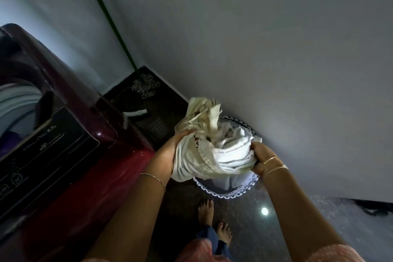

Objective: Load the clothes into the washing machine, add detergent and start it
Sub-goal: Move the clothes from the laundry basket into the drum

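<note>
The left hand is cupped under and around one side of a bundle of clothes, gripping it; the right hand clutches the other side, fingers buried in the folds. The bundle is crumpled cream and white cloth with a frilled edge, one end sticking upward. It is held just above a basket with a white zigzag rim, mostly hidden beneath it. To the left stands the maroon washer, lid raised, its drum cut off by the picture's edge; the panel lettering is too dim to read.
</note>
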`<state>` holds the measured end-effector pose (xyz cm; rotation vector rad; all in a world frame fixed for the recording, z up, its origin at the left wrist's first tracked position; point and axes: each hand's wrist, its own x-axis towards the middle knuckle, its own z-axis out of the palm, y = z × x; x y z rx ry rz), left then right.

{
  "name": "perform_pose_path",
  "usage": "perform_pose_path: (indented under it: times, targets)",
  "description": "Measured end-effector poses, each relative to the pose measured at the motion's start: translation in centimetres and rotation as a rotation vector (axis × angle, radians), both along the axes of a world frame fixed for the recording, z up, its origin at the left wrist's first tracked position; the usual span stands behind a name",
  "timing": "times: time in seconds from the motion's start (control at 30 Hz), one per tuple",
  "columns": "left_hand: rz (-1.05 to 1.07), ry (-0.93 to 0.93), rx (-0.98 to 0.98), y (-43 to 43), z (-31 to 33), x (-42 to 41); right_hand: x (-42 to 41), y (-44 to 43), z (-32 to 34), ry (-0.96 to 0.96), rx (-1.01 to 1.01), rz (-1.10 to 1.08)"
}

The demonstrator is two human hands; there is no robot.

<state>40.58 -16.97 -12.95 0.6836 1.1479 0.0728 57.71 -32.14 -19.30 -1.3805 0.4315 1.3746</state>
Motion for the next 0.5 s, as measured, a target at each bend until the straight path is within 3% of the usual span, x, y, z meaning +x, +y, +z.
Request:
perform_pose_path:
  times: [0.1,0.23,0.33,0.43,0.5]
  targets:
    - [-0.074,0.14,0.164,-0.5,-1.8,-0.6,0.7,-0.2,0.8,-0.098,0.024,0.009]
    - [-0.324,0.116,0.212,-1.8,-1.6,1.3,0.4,0.5,3.9,-0.281,0.162,0.086]
    - [-0.286,0.019,0.028,-2.1,-0.9,3.8,-1.2,1.9,6.6,-0.46,0.152,0.317]
    - [-0.271,0.021,0.046,-2.3,0.6,6.1,-2.8,2.6,8.1,-0.758,0.152,0.557]
    - [-0.223,0.036,0.057,-2.3,0.4,6.6,-3.7,2.7,8.5,-0.825,0.144,0.622]
